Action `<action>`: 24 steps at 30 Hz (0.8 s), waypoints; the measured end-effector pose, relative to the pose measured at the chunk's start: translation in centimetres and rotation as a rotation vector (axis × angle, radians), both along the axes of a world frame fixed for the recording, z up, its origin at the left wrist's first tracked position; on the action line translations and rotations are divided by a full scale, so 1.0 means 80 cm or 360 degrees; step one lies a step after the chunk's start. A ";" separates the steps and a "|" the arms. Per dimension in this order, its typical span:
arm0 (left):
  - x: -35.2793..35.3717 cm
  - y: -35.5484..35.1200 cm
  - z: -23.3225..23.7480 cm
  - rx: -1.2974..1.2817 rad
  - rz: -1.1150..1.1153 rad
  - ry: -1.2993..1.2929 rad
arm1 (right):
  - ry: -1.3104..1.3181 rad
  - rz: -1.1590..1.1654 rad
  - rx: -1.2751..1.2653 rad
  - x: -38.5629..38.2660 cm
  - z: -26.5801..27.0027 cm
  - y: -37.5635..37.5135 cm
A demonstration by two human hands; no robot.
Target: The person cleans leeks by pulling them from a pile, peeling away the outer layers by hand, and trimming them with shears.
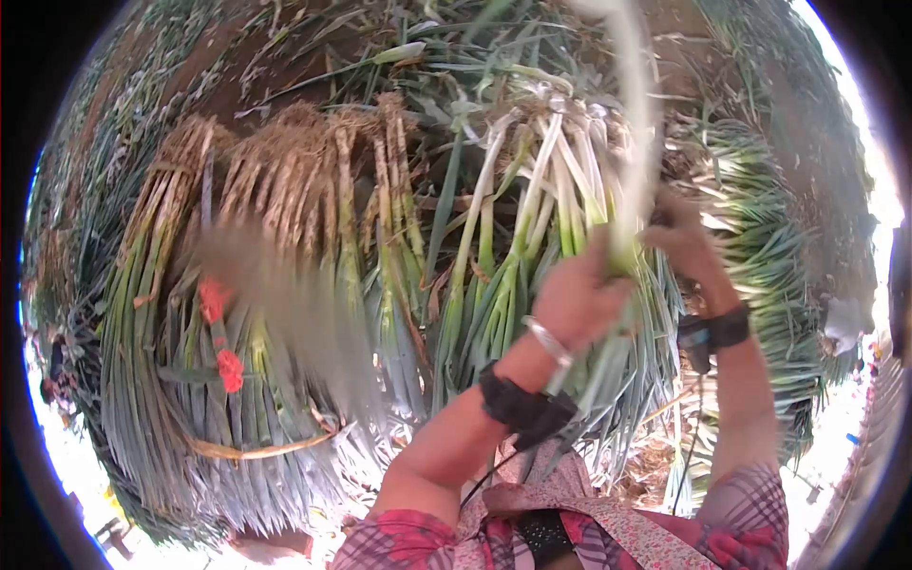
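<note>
My left hand is closed around a long green-and-white stalk, blurred by motion, that rises past the top of the view. Close to the stalk on its right is my right hand, its fingers bent and smeared, so what they grip is unclear. Below and left of the hands lie cleaned stalks with white ends upward and green leaves downward. Further left is a row of unpeeled stalks with brown roots and dry skins. A blurred grey-green shape crosses that row.
A red tie lies on the left bundle, and a pale band runs across its leaves. Along the right side a long pile of green-leaved stalks is stacked. Loose leaves and peelings cover the soil at the top.
</note>
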State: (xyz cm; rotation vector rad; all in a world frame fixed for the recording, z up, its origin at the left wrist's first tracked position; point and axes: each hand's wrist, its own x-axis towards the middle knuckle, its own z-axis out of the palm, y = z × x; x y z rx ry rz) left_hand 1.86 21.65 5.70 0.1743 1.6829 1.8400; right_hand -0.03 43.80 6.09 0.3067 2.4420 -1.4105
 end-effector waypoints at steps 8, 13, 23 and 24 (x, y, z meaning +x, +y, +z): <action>0.089 -0.045 -0.318 -0.1101 -0.0300 -0.0137 | -0.0235 0.0007 0.0437 0.092 -0.116 -0.071; 0.104 -0.043 -0.314 -0.1338 -0.0396 -0.0049 | -0.0090 0.0261 0.0709 0.087 -0.163 -0.086; 0.104 -0.027 -0.309 -0.1437 -0.0422 0.0011 | 0.0002 0.0348 0.1037 -0.006 -0.211 -0.092; 0.101 -0.028 -0.304 -0.1433 -0.0451 0.0028 | 0.0004 0.0347 0.1037 -0.014 -0.216 -0.091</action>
